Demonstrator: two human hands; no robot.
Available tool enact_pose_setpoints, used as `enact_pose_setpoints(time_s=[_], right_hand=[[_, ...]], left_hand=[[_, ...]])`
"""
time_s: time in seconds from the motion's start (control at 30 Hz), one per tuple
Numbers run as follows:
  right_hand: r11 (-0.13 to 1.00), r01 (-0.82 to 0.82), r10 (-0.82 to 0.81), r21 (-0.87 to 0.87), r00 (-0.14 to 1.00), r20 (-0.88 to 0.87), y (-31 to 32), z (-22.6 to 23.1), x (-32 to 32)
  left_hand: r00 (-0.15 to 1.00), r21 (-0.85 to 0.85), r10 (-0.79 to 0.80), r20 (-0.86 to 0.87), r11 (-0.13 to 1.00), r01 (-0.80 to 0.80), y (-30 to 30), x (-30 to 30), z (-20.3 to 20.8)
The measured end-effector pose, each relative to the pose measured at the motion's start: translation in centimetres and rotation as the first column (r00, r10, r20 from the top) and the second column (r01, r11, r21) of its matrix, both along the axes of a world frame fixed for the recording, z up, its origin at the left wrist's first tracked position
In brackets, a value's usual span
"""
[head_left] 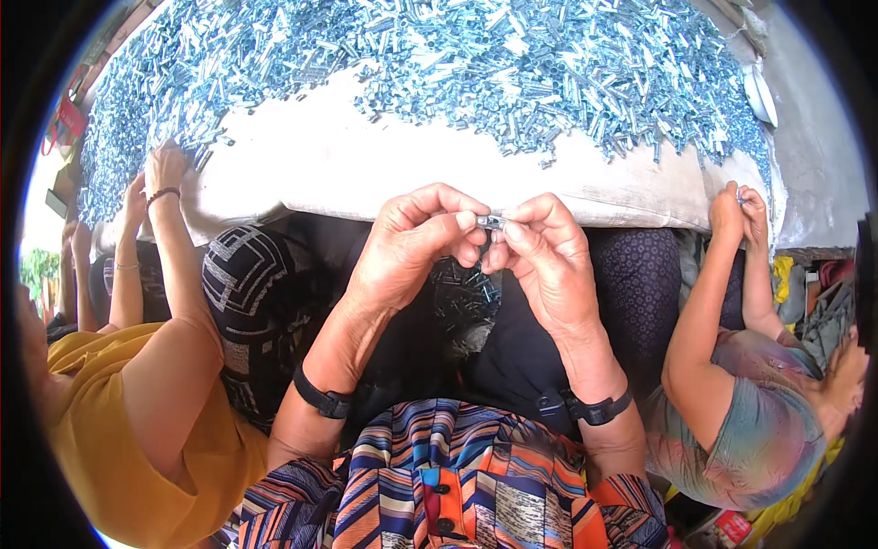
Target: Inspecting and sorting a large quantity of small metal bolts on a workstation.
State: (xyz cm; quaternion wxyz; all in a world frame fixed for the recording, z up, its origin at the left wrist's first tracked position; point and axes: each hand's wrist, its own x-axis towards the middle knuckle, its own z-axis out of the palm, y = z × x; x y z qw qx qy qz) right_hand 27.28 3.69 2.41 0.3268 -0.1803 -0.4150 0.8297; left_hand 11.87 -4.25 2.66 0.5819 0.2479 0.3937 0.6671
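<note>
A small silvery metal tube-like piece (491, 221) is held level in front of me, just off the table's near edge. My left hand (412, 242) is closed, pinching its left end between thumb and fingers. On its right end the thumb and fingers of my right hand (551, 265) are closed too. Fingertips hide both ends, so I cannot tell whether it is one part or two fitted together. Beyond my hands, a wide heap of similar bluish-silver metal pieces (512, 73) covers the far part of the table.
Pale cloth (320, 165) covers the table's near side. Below my hands, between my knees, lie more metal pieces (466, 297). At left, a person in yellow has a hand (165, 169) at the heap. At right, another person's hands (741, 215) hold a small piece.
</note>
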Motion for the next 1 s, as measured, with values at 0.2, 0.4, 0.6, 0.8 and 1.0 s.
enact_pose_setpoints(time_s=[0.2, 0.4, 0.6, 0.8, 1.0], right_hand=[[0.967, 0.055, -0.080, 0.249, 0.993, 0.092, 0.2, -0.6, 0.4], [0.997, -0.083, 0.083, -0.001, 0.996, -0.022, 0.4, -0.3, 0.2], [0.993, -0.116, 0.116, 0.014, 0.993, 0.038, 0.4, -0.6, 0.4], [0.939, -0.310, 0.306, -0.149, 0.951, -0.052, 0.2, -0.6, 0.7], [0.874, -0.361, 0.242, 0.326, 0.905, 0.351, 1.6, 0.0, 1.5]], left_hand=[[0.991, -0.016, -0.014, -0.135, 1.000, 0.012, 0.0, -0.1, -0.1], [0.987, 0.039, -0.090, 0.134, 0.996, 0.085, -0.1, -0.6, -0.7], [0.981, 0.037, -0.079, -0.176, 0.996, 0.087, -0.6, -1.1, -0.4], [0.966, 0.116, -0.258, -0.020, 0.959, 0.258, -0.9, -0.8, -1.6], [0.935, -0.036, -0.309, -0.176, 0.951, 0.307, -1.4, -2.0, -0.7]])
